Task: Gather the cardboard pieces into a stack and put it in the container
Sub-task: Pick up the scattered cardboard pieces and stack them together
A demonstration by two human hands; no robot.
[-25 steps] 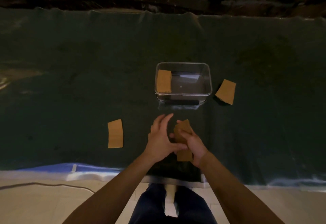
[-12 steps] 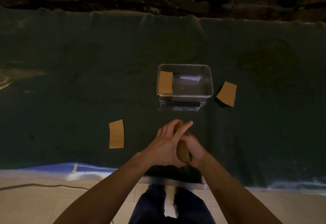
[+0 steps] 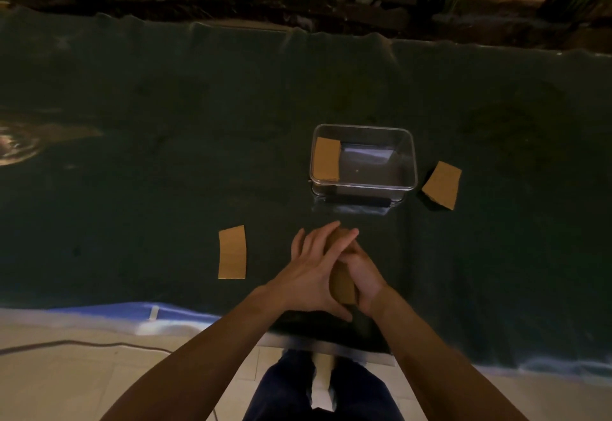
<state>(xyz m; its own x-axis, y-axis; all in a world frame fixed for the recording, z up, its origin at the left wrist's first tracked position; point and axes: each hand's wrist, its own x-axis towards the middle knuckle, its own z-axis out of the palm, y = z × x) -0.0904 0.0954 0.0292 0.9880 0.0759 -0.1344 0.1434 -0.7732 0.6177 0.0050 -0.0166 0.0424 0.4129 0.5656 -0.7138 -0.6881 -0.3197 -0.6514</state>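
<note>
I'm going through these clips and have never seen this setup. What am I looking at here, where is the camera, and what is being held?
There is no machine: a person wears a camera on the head, looking down at their own bare arms. The left hand and right hand press together around a small stack of cardboard. In front lies a dark green cloth. On it stands a clear plastic container with one cardboard piece inside at its left end. Two loose pieces lie on the cloth: one left of the hands, one right of the container.
</note>
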